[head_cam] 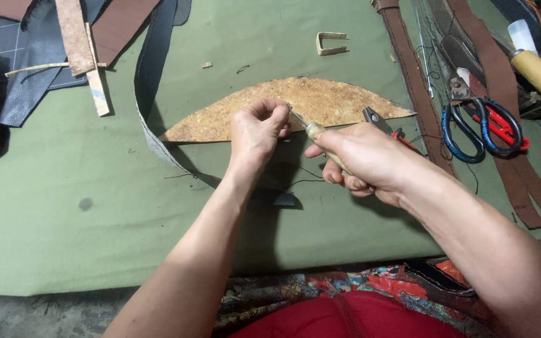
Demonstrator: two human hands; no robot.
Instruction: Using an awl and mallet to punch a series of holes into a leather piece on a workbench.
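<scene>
On green cloth (64, 206): two hands, one awl (313, 131)

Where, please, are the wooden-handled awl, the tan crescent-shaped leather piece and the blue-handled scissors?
wooden-handled awl (314, 131): head view, on its pale handle.
tan crescent-shaped leather piece (333, 100): head view, on its rough middle.
blue-handled scissors (462, 128): head view, on a finger loop.

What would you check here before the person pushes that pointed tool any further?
1. Right hand grips the awl firmly: ok.
2. Left hand pinches the work at the tip: ok.
3. Left fingertips clear of the point: cannot tell, they hide it.
4. Tan leather piece lies flat on the green cloth: ok.
5. Scissors are clear of both hands: ok.
</scene>
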